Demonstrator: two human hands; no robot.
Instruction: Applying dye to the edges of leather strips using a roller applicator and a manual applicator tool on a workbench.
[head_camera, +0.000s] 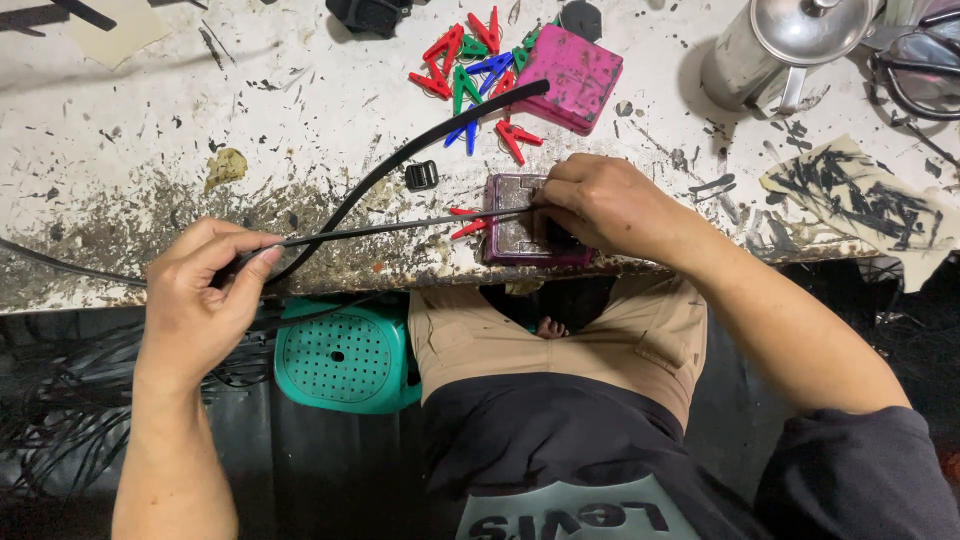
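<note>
Here, a stained white bench (300, 120) across the top. At five o'clock from centre, tan trousers (560, 340); at seven, a green stool (345, 355). At twelve, a pink box (568, 78) beside coloured pegs (470, 75). Right hand (600, 205) closed over a purple block (515, 235), pinching a thin black strip (400, 229). Left hand (205, 290), at nine, fingers curled tight round the strip's other end.

Matt black strap (400, 228) between both hands; scuffed purple plastic box (520, 240) under the right hand (600, 205); beyond, rough paint-flecked table (150, 130), glossy plastic pegs (470, 70).
</note>
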